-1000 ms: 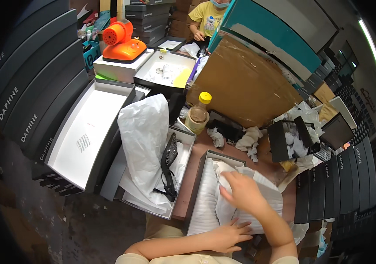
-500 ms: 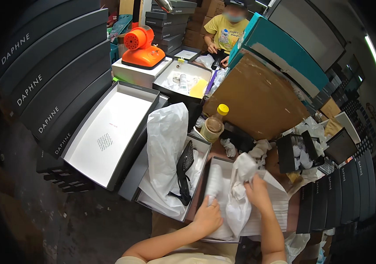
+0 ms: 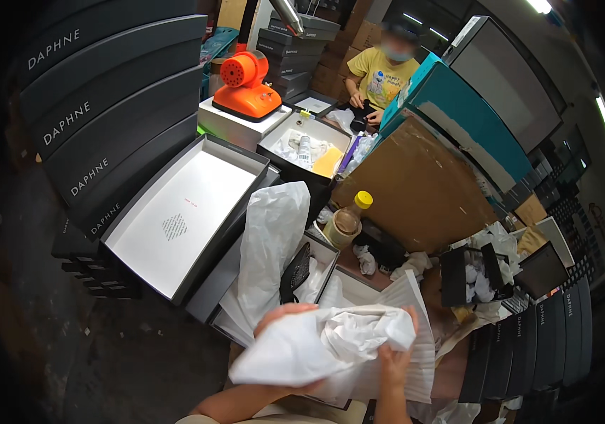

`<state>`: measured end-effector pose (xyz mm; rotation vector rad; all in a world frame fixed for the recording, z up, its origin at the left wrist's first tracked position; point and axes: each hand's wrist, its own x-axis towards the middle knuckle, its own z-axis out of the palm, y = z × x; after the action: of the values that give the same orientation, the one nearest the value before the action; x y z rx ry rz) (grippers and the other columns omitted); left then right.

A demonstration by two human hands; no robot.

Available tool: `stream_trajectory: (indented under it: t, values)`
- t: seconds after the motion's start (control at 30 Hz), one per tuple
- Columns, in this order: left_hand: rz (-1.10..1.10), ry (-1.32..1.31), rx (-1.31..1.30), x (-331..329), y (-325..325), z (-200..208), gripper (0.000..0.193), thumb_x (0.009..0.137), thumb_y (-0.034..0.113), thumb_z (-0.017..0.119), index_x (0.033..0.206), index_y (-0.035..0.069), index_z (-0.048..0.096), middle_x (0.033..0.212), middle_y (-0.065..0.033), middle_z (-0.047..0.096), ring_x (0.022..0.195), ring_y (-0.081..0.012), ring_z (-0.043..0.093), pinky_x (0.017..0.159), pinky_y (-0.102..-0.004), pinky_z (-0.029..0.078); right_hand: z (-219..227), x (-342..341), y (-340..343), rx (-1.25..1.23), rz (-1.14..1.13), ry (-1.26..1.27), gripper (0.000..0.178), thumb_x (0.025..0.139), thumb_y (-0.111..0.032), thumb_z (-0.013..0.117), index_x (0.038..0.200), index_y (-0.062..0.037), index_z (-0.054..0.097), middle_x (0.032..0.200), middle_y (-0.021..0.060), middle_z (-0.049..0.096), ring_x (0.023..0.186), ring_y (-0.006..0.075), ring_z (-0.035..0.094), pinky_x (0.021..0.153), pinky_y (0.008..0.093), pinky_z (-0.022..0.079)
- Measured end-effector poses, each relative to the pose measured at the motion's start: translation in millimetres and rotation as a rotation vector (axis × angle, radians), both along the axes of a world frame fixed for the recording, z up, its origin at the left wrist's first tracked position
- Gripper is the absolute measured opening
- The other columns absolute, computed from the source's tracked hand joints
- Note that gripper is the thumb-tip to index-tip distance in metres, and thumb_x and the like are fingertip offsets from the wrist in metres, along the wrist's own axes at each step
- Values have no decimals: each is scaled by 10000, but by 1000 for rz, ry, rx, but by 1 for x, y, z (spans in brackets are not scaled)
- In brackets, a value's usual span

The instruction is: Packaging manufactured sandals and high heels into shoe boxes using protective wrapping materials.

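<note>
Stretching between both hands, a white paper bundle [image 3: 295, 350] lies over an open box [image 3: 361, 284], its long axis running from 8 o'clock to 2 o'clock. Its broad, smooth, slightly blurred end points to 8; its crumpled end points to 2. Both hands touch it, so neither is nearer. From the right hand [image 3: 396, 357], pinching the crumpled end, the bundle extends toward 9 o'clock. The left hand [image 3: 287, 313] has its fingers curled over the far edge, the paper lying at 5 o'clock from them; how tightly they press is hidden. Around the bundle, a ribbed white sheet [image 3: 419, 311] lies at 2 o'clock, a dark shoe [image 3: 297, 272] at 11, and a yellow-capped bottle [image 3: 345, 225] near 12.
</note>
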<state>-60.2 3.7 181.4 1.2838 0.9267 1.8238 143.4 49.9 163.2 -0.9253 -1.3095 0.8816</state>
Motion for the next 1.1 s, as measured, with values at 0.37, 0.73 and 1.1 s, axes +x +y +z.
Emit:
stream_trajectory:
  t: [0.37,0.73,1.1]
  values:
    - [-17,-836,-268,8,20,-19,801,695,315,593,1383,49,279,1192,-117,461,1103,-242,489,957,-364,400,4,68,-33,230,-287,-217,294,852,-195,616,1049,14,554,971,87,574,823,155,527,723,287,415]
    - [96,-414,-137,3,2,10,821,634,253,707,1321,-1,336,1103,-91,502,1002,-187,524,883,-316,428,60,79,-47,147,96,-980,574,684,-407,732,991,67,631,1000,185,613,1064,275,504,923,356,367]
    - [-165,-803,-372,-8,1,1,569,731,232,618,1222,17,430,1050,-97,548,961,-198,558,837,-326,460,49,80,-46,-408,398,-232,424,646,-284,776,883,53,677,948,199,655,1025,288,581,879,358,435]
